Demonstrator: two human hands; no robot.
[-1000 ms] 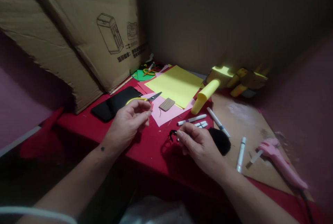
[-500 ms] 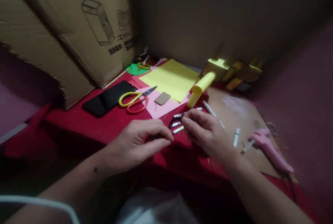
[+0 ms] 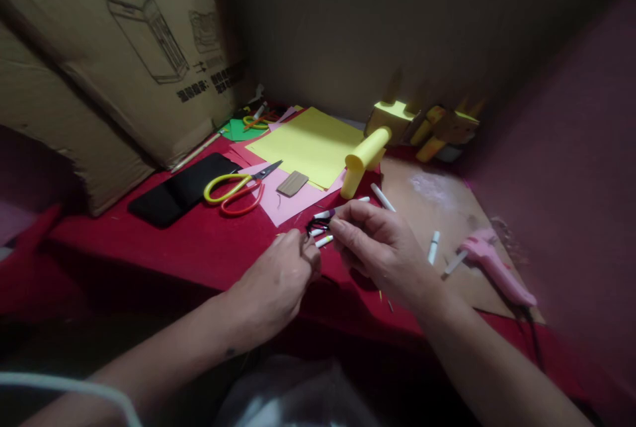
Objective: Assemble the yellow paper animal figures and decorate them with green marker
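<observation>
Black string [image 3: 318, 222], loosely looped, runs between my two hands above the front of the red-covered table. My right hand [image 3: 385, 248] pinches one part of it between thumb and fingertips. My left hand [image 3: 281, 281] is closed at the other side of the loops, its fingers curled on the string; the fingertips are partly hidden. Just behind the string lie several white markers [image 3: 324, 241], one with a purple band. Beyond them a small cardboard piece [image 3: 292, 183] rests on pink paper [image 3: 271, 205], beside scissors [image 3: 238, 190] with yellow and red handles.
A black phone [image 3: 181, 190] lies at left, below a big cardboard box [image 3: 149, 36]. Yellow sheets [image 3: 308, 142] and a rolled yellow paper piece [image 3: 368, 159] are at the back. A pink glue gun [image 3: 497, 268] sits on a cardboard sheet [image 3: 407, 195] at right. Paper-and-cardboard figures [image 3: 450, 132] stand behind.
My left hand has gone from open, thumb and fingers apart, to closed on the string. My right hand keeps its pinch. The view has shifted, so the table appears farther left.
</observation>
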